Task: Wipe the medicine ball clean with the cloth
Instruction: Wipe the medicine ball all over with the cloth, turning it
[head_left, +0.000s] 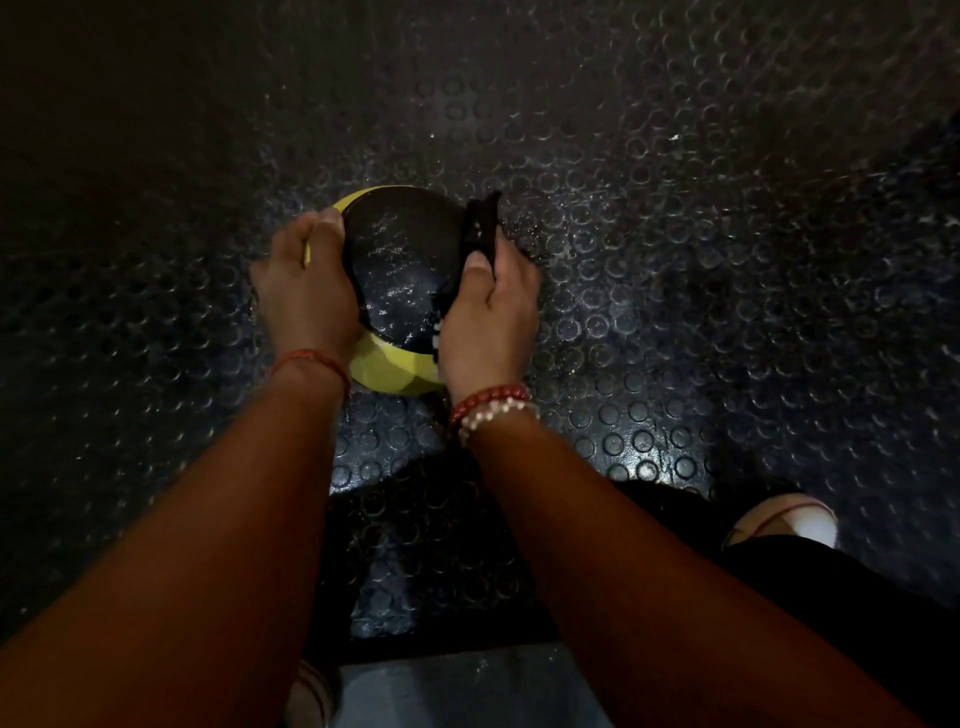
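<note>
A dark rubber floor (675, 260) studded with raised round discs spreads out on every side of both hands, glinting in patches ahead of the right hand.

Between the two hands sits the black-and-yellow round rubber medicine ball (400, 249), resting on the floor. Its black panel faces up and shines with wet-looking specks. A yellow band shows at its far edge just beyond the left fingertips, and again at its near edge between the two wrists.

The left hand (306, 291) lies against the ball's left side, its fingers bent over the curve and holding the ball.

The right hand (488, 322) is on the ball's right side, fingers curled round a dark, crumpled cloth (480, 228). The thumb pins the cloth against the ball's black panel. A flap of the cloth sticks up beyond the thumb tip, and more of it runs down along the inner edge of the palm, touching the ball.

Behind the right hand, near the right forearm, the toe of a white canvas shoe (789, 519) rests on the floor.

On the right wrist sit a red beaded bracelet (488, 397) and, just behind it, a white beaded bracelet (498, 415).

A thin red thread band (311, 358) circles the left wrist.
</note>
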